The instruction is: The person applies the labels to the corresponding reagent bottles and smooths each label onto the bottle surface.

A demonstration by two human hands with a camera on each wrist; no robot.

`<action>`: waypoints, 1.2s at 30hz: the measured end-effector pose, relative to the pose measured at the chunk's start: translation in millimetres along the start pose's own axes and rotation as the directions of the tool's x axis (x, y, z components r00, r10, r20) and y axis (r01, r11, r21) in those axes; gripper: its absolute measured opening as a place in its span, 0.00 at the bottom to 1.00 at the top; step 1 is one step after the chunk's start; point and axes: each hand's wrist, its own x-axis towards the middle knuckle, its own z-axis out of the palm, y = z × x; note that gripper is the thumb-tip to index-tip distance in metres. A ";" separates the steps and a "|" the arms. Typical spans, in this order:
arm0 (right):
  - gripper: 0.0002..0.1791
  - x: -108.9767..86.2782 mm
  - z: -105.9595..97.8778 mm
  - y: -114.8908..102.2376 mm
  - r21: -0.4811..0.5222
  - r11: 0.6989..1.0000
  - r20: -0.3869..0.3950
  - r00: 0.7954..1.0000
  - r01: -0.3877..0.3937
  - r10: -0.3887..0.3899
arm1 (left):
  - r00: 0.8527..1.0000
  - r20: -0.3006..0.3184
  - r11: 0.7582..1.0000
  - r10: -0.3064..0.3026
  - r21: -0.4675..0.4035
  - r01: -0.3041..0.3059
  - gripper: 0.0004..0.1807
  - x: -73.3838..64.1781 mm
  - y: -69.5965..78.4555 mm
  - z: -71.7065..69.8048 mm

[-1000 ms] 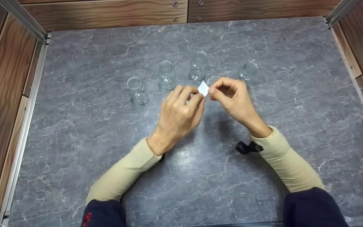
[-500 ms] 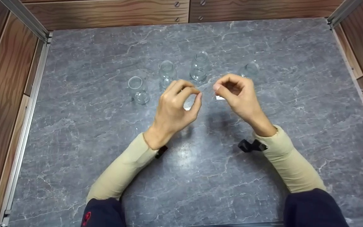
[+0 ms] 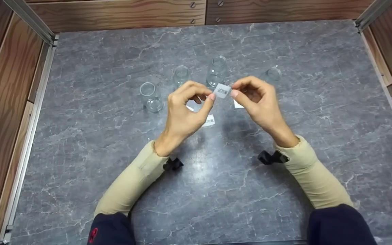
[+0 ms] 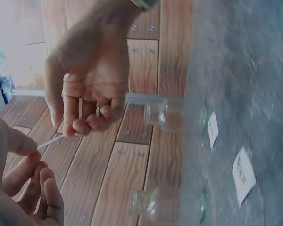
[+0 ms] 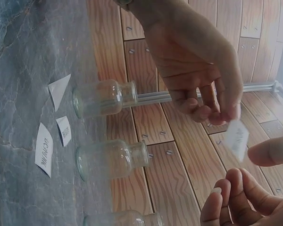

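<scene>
In the head view a small white label (image 3: 222, 91) with black print is held up between both hands. My left hand (image 3: 186, 110) pinches one corner of it between thumb and fingers; the left wrist view shows this label (image 4: 51, 141) almost edge-on. At the opposite edge, my right hand (image 3: 259, 107) has its curled thumb and fingers close by. In the right wrist view a narrow gap parts the right thumb (image 5: 269, 149) from its fingers next to the blurred label (image 5: 237, 140), so I cannot tell whether they pinch it.
Several clear glass bottles stand beyond the hands, including a left one (image 3: 151, 97), a middle one (image 3: 217, 71) and a partly hidden right one (image 3: 273, 73). More white labels lie on the grey marbled table, one printed label (image 3: 209, 120) beneath the left hand. Wood-patterned walls enclose the table.
The hands parted slightly, then the label turned its printed face up between them. The left hand has moved a little left and its thumb has opened away from the palm, uncovering labels on the table.
</scene>
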 end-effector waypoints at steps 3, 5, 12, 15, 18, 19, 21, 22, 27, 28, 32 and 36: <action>0.07 -0.6 0.6 0.5 0.006 1.000 0.007 1.000 -0.008 0.007 | 0.999 0.005 0.996 -0.051 -0.076 0.051 0.01 -1.3 0.1 2.0; 0.07 -0.8 0.9 0.4 0.008 1.000 0.011 1.000 -0.009 0.009 | 0.997 0.015 0.988 -0.078 -0.131 0.080 0.02 -2.3 0.2 3.5; 0.06 -0.6 1.4 -0.2 0.039 0.999 0.006 1.000 -0.013 0.013 | 0.993 0.028 0.962 -0.119 -0.244 0.122 0.03 -5.4 2.1 7.1; 0.06 -0.2 1.6 -0.9 0.047 0.999 0.005 1.000 -0.005 0.005 | 0.993 0.028 0.962 -0.119 -0.245 0.122 0.03 -5.1 2.1 7.4; 0.06 0.2 1.4 -1.8 0.056 0.998 0.006 1.000 0.005 -0.005 | 0.993 0.033 0.965 -0.114 -0.234 0.118 0.03 -4.1 1.5 6.6; 0.06 0.4 1.3 -2.1 0.059 0.998 0.005 1.000 0.010 -0.010 | 0.993 0.033 0.967 -0.111 -0.227 0.115 0.03 -3.6 1.1 6.2; 0.06 0.7 0.9 -2.7 0.062 0.998 0.006 1.000 0.020 -0.020 | 0.994 0.030 0.973 -0.101 -0.206 0.105 0.03 -2.2 0.5 4.8; 0.07 0.9 0.7 -3.0 0.060 0.998 0.006 1.000 0.025 -0.026 | 0.995 0.026 0.976 -0.097 -0.193 0.100 0.03 -1.5 0.2 4.0; 0.07 2.0 -1.6 -2.7 0.030 0.997 0.032 0.997 0.075 -0.076 | 0.997 0.015 0.990 -0.082 -0.112 0.083 0.05 1.1 0.1 0.3; 0.07 2.2 -2.4 -2.7 0.011 0.996 0.042 0.995 0.091 -0.091 | 0.996 0.025 0.992 -0.081 -0.096 0.083 0.06 1.3 0.2 -0.2; 0.04 3.0 -5.8 -4.3 -0.084 0.986 0.101 0.986 0.145 -0.136 | 0.992 0.097 0.996 -0.080 -0.040 0.084 0.09 2.2 2.0 -3.7; 0.04 6.1 -6.7 -9.5 -0.167 0.973 0.171 0.977 0.159 -0.131 | 0.986 0.139 0.996 -0.088 -0.015 0.091 0.09 3.9 3.7 -11.4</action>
